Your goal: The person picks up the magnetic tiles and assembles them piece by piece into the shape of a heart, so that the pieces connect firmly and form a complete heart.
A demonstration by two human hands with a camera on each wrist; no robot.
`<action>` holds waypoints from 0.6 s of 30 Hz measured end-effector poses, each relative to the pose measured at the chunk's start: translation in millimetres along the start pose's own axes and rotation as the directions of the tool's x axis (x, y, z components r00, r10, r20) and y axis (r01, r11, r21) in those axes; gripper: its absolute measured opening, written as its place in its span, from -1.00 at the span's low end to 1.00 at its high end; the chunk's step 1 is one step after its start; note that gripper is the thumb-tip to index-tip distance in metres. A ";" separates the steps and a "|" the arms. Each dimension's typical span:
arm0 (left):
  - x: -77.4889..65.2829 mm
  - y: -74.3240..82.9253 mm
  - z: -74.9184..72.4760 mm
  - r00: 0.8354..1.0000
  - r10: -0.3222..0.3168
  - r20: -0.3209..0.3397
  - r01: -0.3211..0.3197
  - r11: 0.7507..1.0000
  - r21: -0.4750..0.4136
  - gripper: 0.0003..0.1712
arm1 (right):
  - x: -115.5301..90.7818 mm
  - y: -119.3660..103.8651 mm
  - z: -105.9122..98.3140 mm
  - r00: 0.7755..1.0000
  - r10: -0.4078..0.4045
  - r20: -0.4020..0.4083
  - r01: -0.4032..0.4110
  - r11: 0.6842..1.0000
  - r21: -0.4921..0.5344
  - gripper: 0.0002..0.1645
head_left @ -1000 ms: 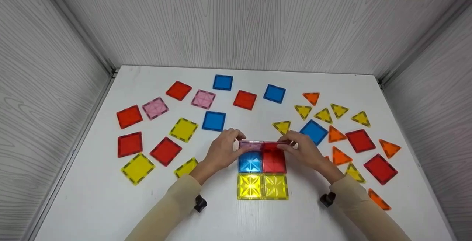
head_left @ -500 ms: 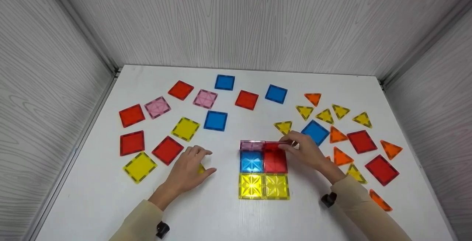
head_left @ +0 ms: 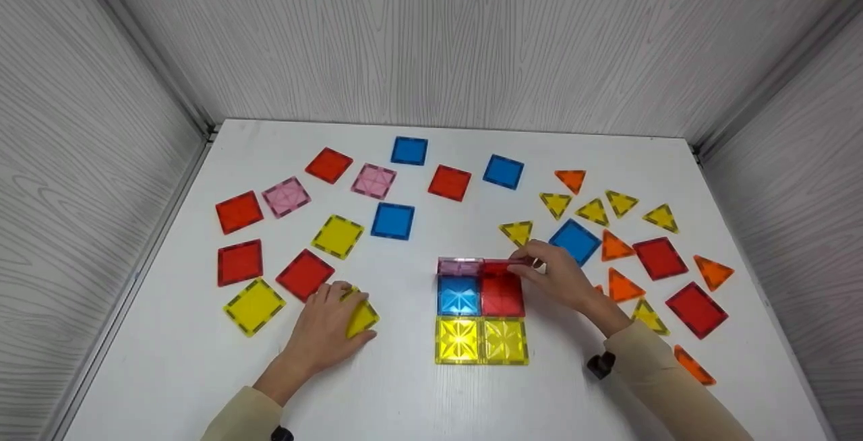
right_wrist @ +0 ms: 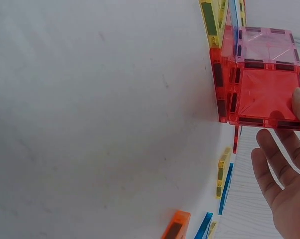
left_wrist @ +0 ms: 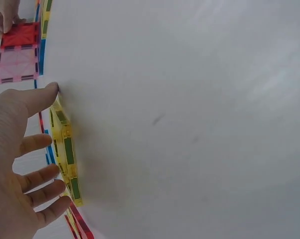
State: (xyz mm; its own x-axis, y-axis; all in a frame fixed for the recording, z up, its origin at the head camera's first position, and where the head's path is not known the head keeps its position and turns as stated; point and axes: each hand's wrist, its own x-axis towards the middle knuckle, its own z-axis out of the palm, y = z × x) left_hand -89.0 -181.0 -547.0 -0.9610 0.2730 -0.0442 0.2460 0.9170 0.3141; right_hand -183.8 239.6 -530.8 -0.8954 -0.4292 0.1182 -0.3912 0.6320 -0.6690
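My left hand point(head_left: 323, 333) reaches over a yellow square magnetic tile point(head_left: 364, 317) on the table, its fingers spread along one side and the thumb by the lower corner. In the left wrist view, the fingers point(left_wrist: 43, 177) look fairly straight beside the yellow tile. With thumb and fingertips, my right hand point(head_left: 556, 279) pinches a red square tile point(right_wrist: 264, 94) by its outer side. That tile stands upright, joined edge to edge with an upright pink tile point(right_wrist: 264, 47). Before them lie a flat blue tile point(head_left: 458, 295), a flat red tile point(head_left: 504, 296) and two yellow tiles point(head_left: 458, 340).
Loose red, pink, blue and yellow square tiles, such as a red one point(head_left: 305, 275), lie at the left and back. To the right are orange triangles point(head_left: 623, 286), yellow triangles point(head_left: 593, 211) and more squares. Grey wood-grain panels point(head_left: 431, 43) surround the white table point(head_left: 404, 400).
My left hand has left the upright pink tile and moved left, down onto the loose yellow square, which now shows turned slightly. The right hand stays at the red upright tile.
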 end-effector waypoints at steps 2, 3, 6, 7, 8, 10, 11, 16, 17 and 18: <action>0.9 -0.2 0.4 1.000 -0.014 0.002 0.014 1.000 0.006 -0.29 | 0.1 -0.1 -0.1 1.000 -0.001 0.002 0.001 1.000 -0.005 -0.82; 1.6 -0.2 0.6 1.000 -0.022 0.001 0.022 1.000 0.006 -0.30 | 0.2 -0.1 -0.2 1.000 0.000 0.003 0.000 1.000 -0.007 -0.82; 4.7 1.2 0.6 0.999 -0.050 -0.007 0.050 0.999 -0.018 -0.33 | 0.2 -0.6 -0.6 1.000 0.005 0.005 -0.005 1.000 -0.008 -0.83; 6.0 2.4 0.5 0.998 -0.062 -0.012 0.061 0.998 -0.034 -0.34 | 0.3 -0.8 -0.8 1.000 0.006 0.005 -0.006 1.000 -0.007 -0.83; 7.5 4.1 0.2 0.997 -0.072 -0.020 0.071 0.996 -0.052 -0.34 | 0.3 -1.0 -1.0 1.000 0.008 0.005 -0.008 1.000 -0.006 -0.83; 10.7 9.2 -0.9 0.994 -0.097 -0.039 0.093 0.990 -0.110 -0.35 | 0.3 -1.2 -1.5 1.000 0.011 0.008 -0.011 1.000 -0.004 -0.83; 12.5 12.5 -1.4 0.992 -0.116 -0.046 0.108 0.983 -0.148 -0.35 | 0.3 -1.0 -1.6 1.000 0.011 0.008 -0.011 1.000 -0.004 -0.83; 24.3 30.4 0.0 0.976 -0.211 -0.042 0.179 0.905 -0.385 -0.38 | 0.7 0.6 -1.1 1.000 0.010 0.009 -0.010 1.000 0.004 -0.83; 27.1 33.9 1.0 0.973 -0.229 -0.035 0.193 0.883 -0.427 -0.39 | 0.7 0.9 -0.7 1.000 0.008 0.008 -0.008 1.000 0.005 -0.83; 29.7 37.2 2.1 0.970 -0.243 -0.028 0.202 0.862 -0.464 -0.40 | 0.5 1.0 -0.4 1.000 0.006 0.007 -0.006 1.000 0.007 -0.83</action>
State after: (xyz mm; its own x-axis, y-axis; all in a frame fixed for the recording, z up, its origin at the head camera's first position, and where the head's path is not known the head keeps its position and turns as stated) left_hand -108.1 -138.1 -538.6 -0.9951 0.0343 -0.0928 -0.0410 0.7108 0.7022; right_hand -184.7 240.2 -531.1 -0.8962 -0.4299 0.1096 -0.3846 0.6300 -0.6747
